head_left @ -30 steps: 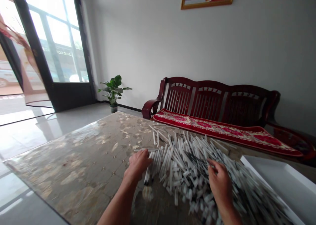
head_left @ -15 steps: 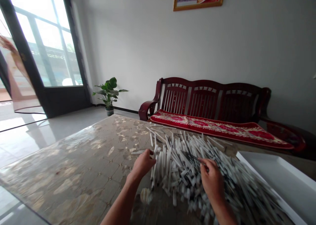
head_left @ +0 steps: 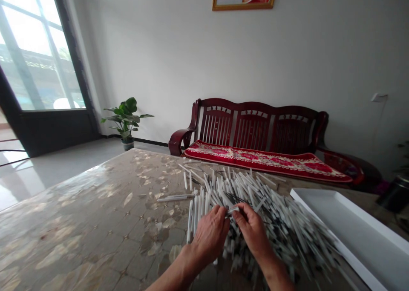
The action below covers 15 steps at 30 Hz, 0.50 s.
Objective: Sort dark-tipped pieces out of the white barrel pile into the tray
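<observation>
My left hand (head_left: pixel 211 231) and my right hand (head_left: pixel 254 231) meet over a heap of slender white tubes (head_left: pixel 295 225) on the table. Between their fingertips is a small whitish tube (head_left: pixel 232 211), gripped from both sides; fingers hide most of it. Some white tubes (head_left: pixel 198 206) lie roughly side by side just beyond my left hand. A few more tubes (head_left: pixel 175 197) rest apart on the left. Thin dark rods (head_left: pixel 234 197) lie in the heap behind the fingertips. Short clear and dark pieces are partly covered by my hands.
A shallow white box tray (head_left: pixel 348 223) stands right of the heap. The table (head_left: pixel 105 214) has a patterned, glossy cover. Behind it is a dark red wooden bench (head_left: pixel 252 122) with a red patterned cushion (head_left: pixel 271 161). A potted plant (head_left: pixel 128 116) stands on the floor at the left.
My hands were apart, the right one holding thin dark rods over the heap and the left at the row of tubes. Now they are together on a small tube. The view has turned right.
</observation>
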Available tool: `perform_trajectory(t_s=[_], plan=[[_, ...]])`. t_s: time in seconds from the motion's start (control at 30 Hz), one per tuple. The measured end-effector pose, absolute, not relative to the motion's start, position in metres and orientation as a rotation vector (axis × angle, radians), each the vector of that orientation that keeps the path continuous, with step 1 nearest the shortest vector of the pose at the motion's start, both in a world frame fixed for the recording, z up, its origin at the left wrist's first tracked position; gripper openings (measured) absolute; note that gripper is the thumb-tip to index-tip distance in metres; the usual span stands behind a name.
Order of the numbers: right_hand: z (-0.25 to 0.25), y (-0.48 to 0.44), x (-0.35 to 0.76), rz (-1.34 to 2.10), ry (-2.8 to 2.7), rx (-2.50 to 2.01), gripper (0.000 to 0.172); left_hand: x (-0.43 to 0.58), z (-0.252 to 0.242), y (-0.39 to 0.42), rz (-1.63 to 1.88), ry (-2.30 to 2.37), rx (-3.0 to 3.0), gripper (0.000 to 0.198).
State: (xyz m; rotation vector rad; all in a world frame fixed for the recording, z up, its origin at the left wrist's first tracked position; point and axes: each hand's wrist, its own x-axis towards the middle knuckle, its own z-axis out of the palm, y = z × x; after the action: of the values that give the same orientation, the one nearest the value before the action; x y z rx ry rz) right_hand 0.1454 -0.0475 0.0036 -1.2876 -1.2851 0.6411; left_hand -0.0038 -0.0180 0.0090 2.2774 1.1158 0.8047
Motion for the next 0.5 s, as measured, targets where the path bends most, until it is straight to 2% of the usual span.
perform_trajectory(t_s=[0.33,0.5], plan=[[0.008,-0.048,0.15,0.944,-1.137,-1.247,0.035,-0.004,0.004,-0.01,0.794,1.057,2.068,0.027],[0.012,-0.044,0.176,0.786,-1.118,-1.291,0.033,-0.002,0.005,0.001,0.912,0.778,1.306,0.034]])
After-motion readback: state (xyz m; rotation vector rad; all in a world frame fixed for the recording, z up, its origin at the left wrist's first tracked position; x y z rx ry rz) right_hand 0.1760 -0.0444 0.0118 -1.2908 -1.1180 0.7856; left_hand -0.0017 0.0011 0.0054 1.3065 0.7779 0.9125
